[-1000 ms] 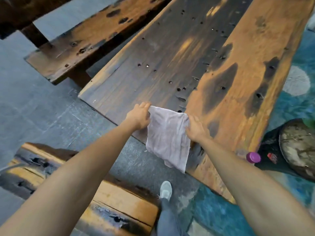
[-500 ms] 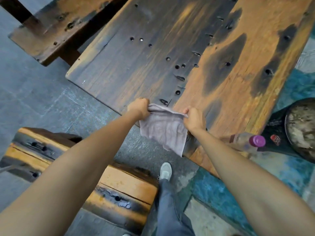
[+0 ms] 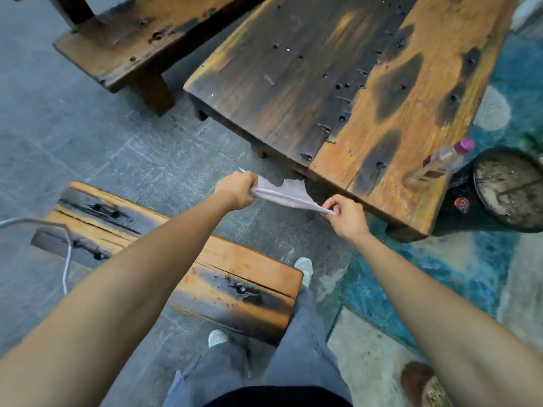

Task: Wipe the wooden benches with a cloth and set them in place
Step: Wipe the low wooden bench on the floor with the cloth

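- The cloth [image 3: 286, 195] was held stretched in the air just off the near end of the large wooden table-bench [image 3: 338, 92], above the floor.
- It was best folded into a flat pad before wiping the low bench [image 3: 223, 277].
- The left hand [image 3: 235, 189] was clenched round one end.
- The right hand [image 3: 346, 212] pinched the opposite corner.

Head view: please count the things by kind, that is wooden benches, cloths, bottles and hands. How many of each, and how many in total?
Wooden benches: 3 (wide bench, low bench, far bench)
Cloths: 1 (cloth)
Bottles: 1 (bottle)
Hands: 2 (left hand, right hand)
Total: 7
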{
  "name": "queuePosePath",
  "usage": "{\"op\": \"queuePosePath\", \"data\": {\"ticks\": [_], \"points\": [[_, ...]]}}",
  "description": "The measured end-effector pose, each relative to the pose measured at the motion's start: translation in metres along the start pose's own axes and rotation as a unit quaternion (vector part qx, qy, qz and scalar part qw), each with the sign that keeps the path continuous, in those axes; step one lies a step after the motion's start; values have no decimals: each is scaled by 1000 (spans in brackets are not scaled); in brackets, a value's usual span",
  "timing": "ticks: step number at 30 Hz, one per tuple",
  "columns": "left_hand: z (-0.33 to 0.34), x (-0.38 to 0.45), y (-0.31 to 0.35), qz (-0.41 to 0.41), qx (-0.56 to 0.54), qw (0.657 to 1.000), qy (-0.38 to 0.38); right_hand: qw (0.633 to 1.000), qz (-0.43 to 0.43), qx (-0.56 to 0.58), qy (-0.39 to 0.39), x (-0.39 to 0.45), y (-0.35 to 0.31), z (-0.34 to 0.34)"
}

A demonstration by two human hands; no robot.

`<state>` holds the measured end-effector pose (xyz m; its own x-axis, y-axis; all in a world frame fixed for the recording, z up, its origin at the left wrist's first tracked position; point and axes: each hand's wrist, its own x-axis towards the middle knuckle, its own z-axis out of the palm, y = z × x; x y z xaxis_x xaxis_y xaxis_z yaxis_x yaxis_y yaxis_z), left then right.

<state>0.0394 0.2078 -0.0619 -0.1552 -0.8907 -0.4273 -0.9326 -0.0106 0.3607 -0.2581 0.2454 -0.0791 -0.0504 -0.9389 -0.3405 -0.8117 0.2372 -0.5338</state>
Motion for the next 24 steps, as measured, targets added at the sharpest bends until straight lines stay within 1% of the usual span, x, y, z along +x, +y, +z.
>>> {"op": "queuePosePath", "data": {"ticks": [2,4,8,12,16,18,21,24], "points": [[2,-36,-22,14,0,1000,-10,1000,-4,-12,6,-41,-11,14],[6,-69,-41,7,7,1000,-19,1000,-9,-27,-5,-79,-23,28],[21,-129,-73,-17,-14,999,-36,997,-16,-58,-48,-137,-38,53],[53,-189,-94,-34,-3,995,-90,993,-1,-68,-93,-190,-41,78],[96,-245,-104,-58,-16,988,-143,980,10,-81,-184,-244,-28,103],[119,-269,-103,-75,-26,981,-176,972,31,-74,-220,-269,-13,112],[152,-295,-95,-81,-29,971,-225,969,58,-67,-229,-301,11,120],[173,-307,-77,-83,-43,966,-241,970,96,-32,-222,-330,37,123]]}}
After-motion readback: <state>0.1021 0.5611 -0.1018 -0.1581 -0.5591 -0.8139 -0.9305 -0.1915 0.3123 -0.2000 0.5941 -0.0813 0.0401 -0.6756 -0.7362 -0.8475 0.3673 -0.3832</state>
